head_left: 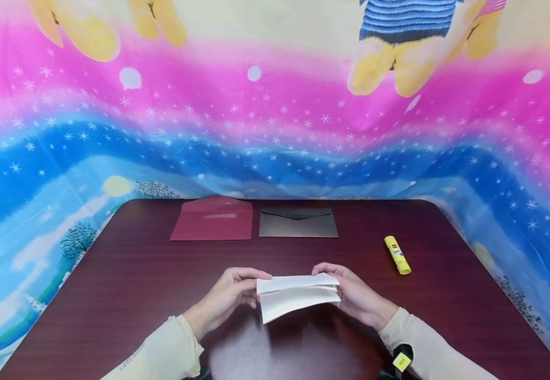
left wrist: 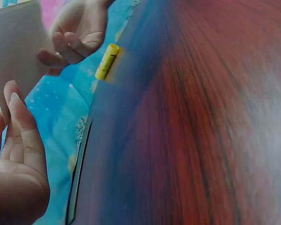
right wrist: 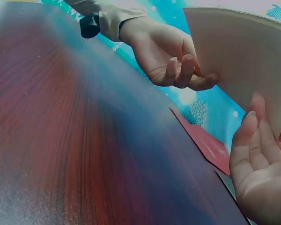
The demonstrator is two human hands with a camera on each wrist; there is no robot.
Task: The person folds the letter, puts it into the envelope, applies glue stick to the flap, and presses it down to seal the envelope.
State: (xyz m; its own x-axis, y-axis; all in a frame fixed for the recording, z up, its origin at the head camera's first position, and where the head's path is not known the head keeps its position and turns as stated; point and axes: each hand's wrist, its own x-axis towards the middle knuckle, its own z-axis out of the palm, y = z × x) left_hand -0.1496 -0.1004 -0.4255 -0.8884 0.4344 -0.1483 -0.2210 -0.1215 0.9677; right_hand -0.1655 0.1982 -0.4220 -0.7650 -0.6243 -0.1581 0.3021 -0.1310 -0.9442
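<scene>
I'm watching remotely: the left hand (head_left: 227,295) and right hand (head_left: 357,295) are pinching a folded white paper (head_left: 293,306) by its 9 and 3 o'clock ends, around 6 o'clock on my head cam. Maroon envelope (head_left: 213,226)'s lying at its 10, dark envelope (head_left: 298,226) at 12, yellow glue stick (head_left: 397,255) at 2.

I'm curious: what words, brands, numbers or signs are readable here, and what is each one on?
None reads clearly.
Yellow glue stick: printed label, too small to read.
Left sleeve: dark lettering, too blurred to read.
Yellow square on the right wrist: dark marks, too small to read.
Folded white paper, red envelope, dark envelope: no writing visible.
</scene>
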